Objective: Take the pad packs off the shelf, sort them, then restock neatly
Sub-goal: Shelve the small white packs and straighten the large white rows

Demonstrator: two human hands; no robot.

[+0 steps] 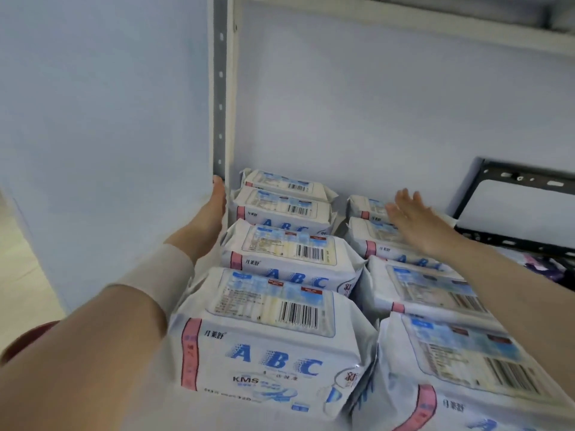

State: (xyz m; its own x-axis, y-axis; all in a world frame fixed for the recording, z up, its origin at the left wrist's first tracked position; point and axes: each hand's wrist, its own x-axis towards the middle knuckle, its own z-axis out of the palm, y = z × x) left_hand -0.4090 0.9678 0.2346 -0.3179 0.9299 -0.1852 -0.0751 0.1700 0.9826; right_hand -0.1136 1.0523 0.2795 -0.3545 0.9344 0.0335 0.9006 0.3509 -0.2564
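Here, two rows of pad packs [281, 346] are seen mid-frame. The left hand [205, 222] is laid flat beside the left row, while the right hand [413, 222] is spread open over the far right packs.

Black metal frame [513, 209] at three o'clock, leaning on pale wall [373, 119]. Dark purple clutter [547, 269] just below it, blurred.

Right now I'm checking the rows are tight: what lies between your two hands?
In the head view, the left hand and right hand are separated by the back packs of the left row, stacked two high.
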